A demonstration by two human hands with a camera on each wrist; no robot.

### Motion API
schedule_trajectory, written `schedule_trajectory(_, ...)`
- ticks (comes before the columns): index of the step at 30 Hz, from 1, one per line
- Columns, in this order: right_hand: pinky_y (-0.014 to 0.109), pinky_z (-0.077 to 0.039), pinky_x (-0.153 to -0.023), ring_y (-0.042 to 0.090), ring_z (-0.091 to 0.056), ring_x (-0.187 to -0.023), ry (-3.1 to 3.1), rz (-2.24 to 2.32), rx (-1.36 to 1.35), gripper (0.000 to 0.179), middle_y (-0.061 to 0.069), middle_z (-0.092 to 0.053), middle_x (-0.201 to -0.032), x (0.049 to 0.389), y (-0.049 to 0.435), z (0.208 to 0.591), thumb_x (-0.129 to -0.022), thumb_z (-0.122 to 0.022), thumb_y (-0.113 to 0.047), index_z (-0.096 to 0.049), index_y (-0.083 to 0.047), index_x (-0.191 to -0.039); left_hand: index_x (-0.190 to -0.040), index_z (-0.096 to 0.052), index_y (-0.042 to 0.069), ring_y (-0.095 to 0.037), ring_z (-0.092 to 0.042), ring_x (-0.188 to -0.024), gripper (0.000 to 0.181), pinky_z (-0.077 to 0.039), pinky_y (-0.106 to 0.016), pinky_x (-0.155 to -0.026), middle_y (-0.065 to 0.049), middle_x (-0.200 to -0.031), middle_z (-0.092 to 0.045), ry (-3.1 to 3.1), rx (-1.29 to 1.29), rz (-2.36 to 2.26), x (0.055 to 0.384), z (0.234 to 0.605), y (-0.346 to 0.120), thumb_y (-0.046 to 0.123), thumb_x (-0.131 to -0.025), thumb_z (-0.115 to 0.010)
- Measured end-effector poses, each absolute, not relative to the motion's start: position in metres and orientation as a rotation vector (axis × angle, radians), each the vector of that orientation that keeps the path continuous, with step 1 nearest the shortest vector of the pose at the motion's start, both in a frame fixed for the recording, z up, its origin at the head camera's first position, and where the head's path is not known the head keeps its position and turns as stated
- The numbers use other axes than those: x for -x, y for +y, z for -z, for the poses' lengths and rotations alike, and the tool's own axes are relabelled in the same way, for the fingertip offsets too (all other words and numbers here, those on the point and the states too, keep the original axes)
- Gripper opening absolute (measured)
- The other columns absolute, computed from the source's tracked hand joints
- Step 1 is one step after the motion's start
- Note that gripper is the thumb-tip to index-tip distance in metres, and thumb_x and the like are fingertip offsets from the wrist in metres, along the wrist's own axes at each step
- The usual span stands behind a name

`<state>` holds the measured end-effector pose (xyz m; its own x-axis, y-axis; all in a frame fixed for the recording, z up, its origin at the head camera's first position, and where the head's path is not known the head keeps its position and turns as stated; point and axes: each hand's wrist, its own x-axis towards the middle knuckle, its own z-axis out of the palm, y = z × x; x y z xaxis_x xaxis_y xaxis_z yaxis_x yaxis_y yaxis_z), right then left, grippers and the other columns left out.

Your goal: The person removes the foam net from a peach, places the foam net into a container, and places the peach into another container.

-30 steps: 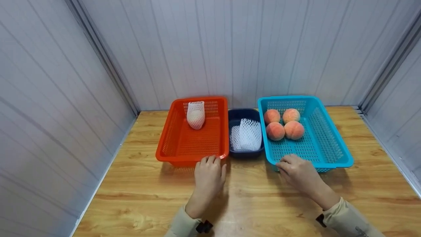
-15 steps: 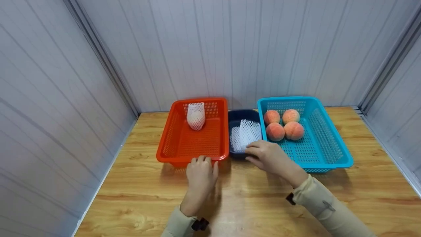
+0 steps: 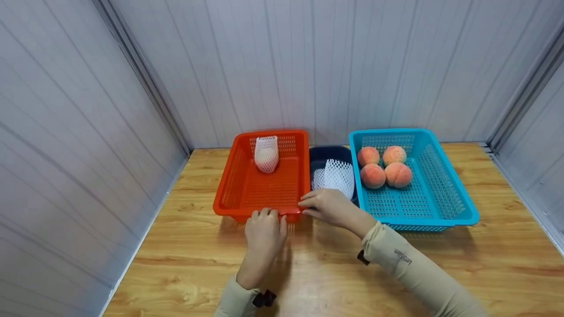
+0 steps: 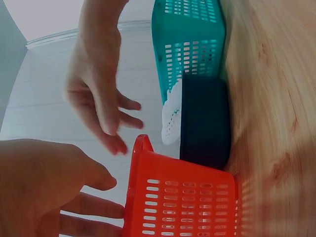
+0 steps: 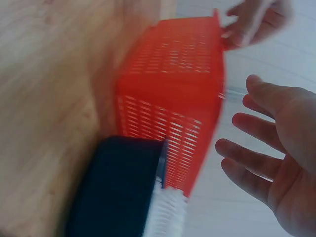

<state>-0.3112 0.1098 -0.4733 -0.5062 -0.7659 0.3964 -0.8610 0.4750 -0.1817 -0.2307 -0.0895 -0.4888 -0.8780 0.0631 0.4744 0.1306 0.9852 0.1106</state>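
Note:
My left hand (image 3: 264, 231) is at the front rim of the red plastic basket (image 3: 269, 193); in the left wrist view its fingers reach the rim, with the thumb apart from them. My right hand (image 3: 332, 207) hovers by the basket's front right corner. The right wrist view shows its fingers (image 5: 252, 158) spread, with nothing between them. Inside the red basket, at the back, lies a peach in a white foam net (image 3: 266, 156). White foam net sleeves (image 3: 339, 176) sit in the dark blue bin (image 3: 330, 152), partly hidden behind my right hand.
On the right stands a blue plastic basket (image 3: 423, 207) with several peaches (image 3: 398, 175) at its left. All three containers stand side by side on the wooden table (image 3: 185, 264). Pale panel walls (image 3: 264, 66) rise behind and at both sides.
My right hand has moved left from the blue basket's front rim, past the dark bin, to the red basket's corner. The left hand has shifted slightly left along the red rim.

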Motion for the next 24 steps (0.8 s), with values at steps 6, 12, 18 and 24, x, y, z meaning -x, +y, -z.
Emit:
schedule_trajectory(6,0.032,-0.054,-0.081,0.017,-0.069,-0.090,-2.336,-0.581,-1.466,0.018,0.004,-0.073,-0.100,0.313,0.105,0.489,-0.088,-0.070,-0.005,-0.076,-0.009,-0.105,-0.089,-0.075,0.007,-0.030,-0.061,-0.075,0.024,-0.052,-0.042,-0.064,-0.009,-0.088,-0.069,-2.621,0.165,0.183,0.231,0.491,-0.091,0.030,-0.087,-0.070)
schedule_trajectory(12,0.031,-0.054,-0.080,0.018,-0.069,-0.090,-2.293,-0.624,-1.439,0.018,0.005,-0.073,-0.100,0.313,0.106,0.492,-0.087,-0.070,-0.003,-0.076,-0.006,-0.104,-0.077,-0.072,0.007,-0.028,-0.059,-0.063,0.027,-0.050,-0.040,-0.057,-0.007,-0.071,-0.063,-2.647,0.205,0.159,0.238,0.478,-0.092,0.030,-0.090,-0.067)
schedule_trajectory(18,0.032,-0.055,-0.080,0.019,-0.068,-0.089,-2.314,-0.614,-1.392,0.018,0.006,-0.072,-0.100,0.310,0.104,0.492,-0.088,-0.069,-0.002,-0.076,-0.006,-0.103,-0.062,-0.058,0.013,-0.021,-0.053,-0.052,0.041,-0.045,-0.035,-0.047,-0.001,-0.055,-0.047,-2.946,0.164,0.295,0.255,0.444,-0.096,0.041,-0.092,-0.064)
schedule_trajectory(24,0.031,-0.055,-0.079,0.019,-0.068,-0.089,-2.344,-0.638,-1.372,0.017,0.005,-0.072,-0.100,0.307,0.101,0.494,-0.087,-0.069,-0.001,-0.076,-0.006,-0.102,-0.071,-0.061,0.014,-0.020,-0.053,-0.056,0.042,-0.041,-0.032,-0.051,-0.001,-0.058,-0.047,-3.196,0.085,0.365,0.279,0.411,-0.100,0.051,-0.092,-0.061)
